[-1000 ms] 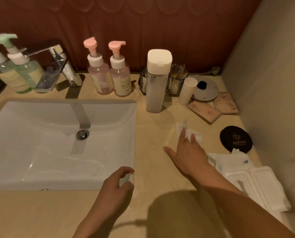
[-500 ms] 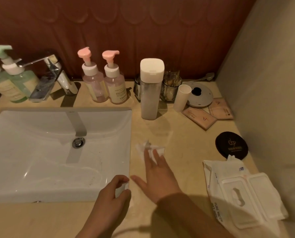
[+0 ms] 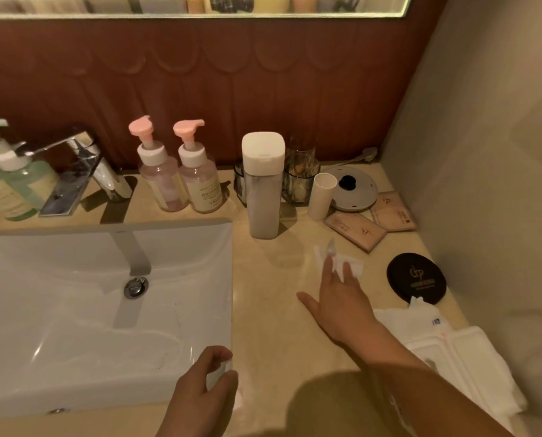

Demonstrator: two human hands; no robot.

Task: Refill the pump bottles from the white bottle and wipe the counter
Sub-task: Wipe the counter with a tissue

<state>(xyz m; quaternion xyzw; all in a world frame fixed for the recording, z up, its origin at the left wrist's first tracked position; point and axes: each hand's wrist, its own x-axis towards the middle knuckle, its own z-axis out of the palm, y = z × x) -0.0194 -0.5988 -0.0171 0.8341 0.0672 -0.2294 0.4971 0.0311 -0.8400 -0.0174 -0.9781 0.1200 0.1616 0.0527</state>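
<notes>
My right hand (image 3: pixel 339 301) lies flat on the beige counter (image 3: pixel 272 310), straight fingers pressing a crumpled white wipe (image 3: pixel 339 263) in front of the tall white bottle (image 3: pixel 263 187). That bottle stands upright with its cap on. Two pink pump bottles (image 3: pixel 181 171) stand left of it against the wall. Two green pump bottles (image 3: pixel 7 175) stand at the far left behind the faucet. My left hand (image 3: pixel 206 389) rests at the sink's front right corner, fingers curled round a small white object.
The white sink (image 3: pixel 89 310) fills the left, with a chrome faucet (image 3: pixel 83 165) behind it. Glass cups, a white tube (image 3: pixel 321 195), a grey round lid, flat sachets (image 3: pixel 354 230) and a black disc (image 3: pixel 416 279) crowd the right. An open wipes pack (image 3: pixel 446 351) lies at the near right.
My right hand slid the wipe leftward toward the sink, then back to the right in front of the white bottle. My left hand stayed at the sink's corner.
</notes>
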